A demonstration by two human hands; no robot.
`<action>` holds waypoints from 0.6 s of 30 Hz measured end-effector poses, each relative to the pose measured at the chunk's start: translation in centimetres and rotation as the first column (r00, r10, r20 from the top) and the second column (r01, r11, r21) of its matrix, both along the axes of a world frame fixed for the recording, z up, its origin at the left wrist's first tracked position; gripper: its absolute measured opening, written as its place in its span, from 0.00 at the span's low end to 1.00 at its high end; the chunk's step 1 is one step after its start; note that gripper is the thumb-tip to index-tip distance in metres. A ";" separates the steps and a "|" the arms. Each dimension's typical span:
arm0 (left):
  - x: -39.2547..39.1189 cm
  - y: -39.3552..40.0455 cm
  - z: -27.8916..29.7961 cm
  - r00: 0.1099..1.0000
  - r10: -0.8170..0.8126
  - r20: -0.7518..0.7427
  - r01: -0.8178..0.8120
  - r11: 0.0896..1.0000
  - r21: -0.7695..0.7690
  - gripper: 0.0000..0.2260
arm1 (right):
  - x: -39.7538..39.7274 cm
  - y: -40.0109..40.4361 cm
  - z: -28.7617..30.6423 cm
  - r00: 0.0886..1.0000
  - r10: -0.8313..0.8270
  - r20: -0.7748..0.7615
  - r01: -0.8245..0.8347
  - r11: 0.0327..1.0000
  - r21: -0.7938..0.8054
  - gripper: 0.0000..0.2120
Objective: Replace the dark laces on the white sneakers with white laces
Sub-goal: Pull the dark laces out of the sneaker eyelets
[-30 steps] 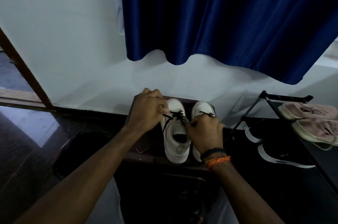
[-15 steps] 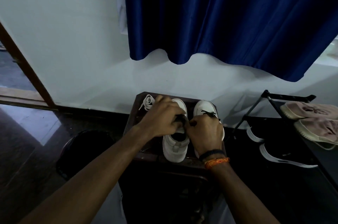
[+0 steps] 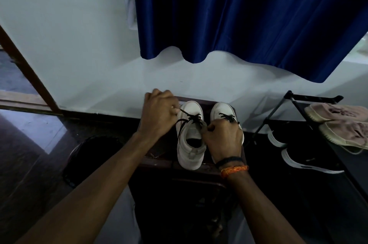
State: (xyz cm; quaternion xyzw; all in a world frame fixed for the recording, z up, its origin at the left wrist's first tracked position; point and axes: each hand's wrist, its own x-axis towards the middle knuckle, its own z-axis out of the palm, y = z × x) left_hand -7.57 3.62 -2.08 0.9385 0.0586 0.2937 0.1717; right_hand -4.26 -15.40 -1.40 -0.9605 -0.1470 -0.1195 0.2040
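1. Nearest us, two bare forearms reach forward; the right wrist carries a dark band and an orange thread band (image 3: 234, 170).
2. We see the right hand (image 3: 224, 139) with fingers curled in, resting at the right side of the left sneaker's collar and partly covering the right sneaker (image 3: 223, 111). What its fingertips pinch, we cannot tell.
3. The left sneaker (image 3: 191, 142) stands on a dark stand (image 3: 159, 161), heel at its near edge, toe toward the wall. Its dark lace (image 3: 190, 119) is loosened at the top eyelets.
4. Our left hand (image 3: 159, 115) is curled, thumb and fingers pinching one end of that lace, drawn taut toward the stand's far left corner.
5. Right sneaker sits just beside the left one, its own dark lace (image 3: 229, 117) threaded.
6. Far right: a black rack (image 3: 310, 100) holding pinkish shoes (image 3: 338, 122) and black shoes (image 3: 306, 160).
7. Beyond: white wall, blue curtain (image 3: 249, 10).
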 end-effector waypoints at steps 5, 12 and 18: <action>-0.4 2.1 0.3 0.980 0.182 -0.084 -0.194 0.963 -0.185 0.06 | -0.1 0.2 -0.2 1.000 -0.003 0.025 0.003 1.000 -0.022 0.19; 0.4 -2.7 -0.3 0.945 -0.265 -0.190 0.282 0.957 0.069 0.15 | -0.4 0.0 -0.2 0.994 0.045 0.096 -0.043 0.999 -0.022 0.16; 0.9 -4.1 -1.4 0.959 -0.261 -0.111 0.278 0.943 0.183 0.07 | -0.3 0.0 -0.2 0.997 0.039 0.064 -0.037 0.999 -0.031 0.15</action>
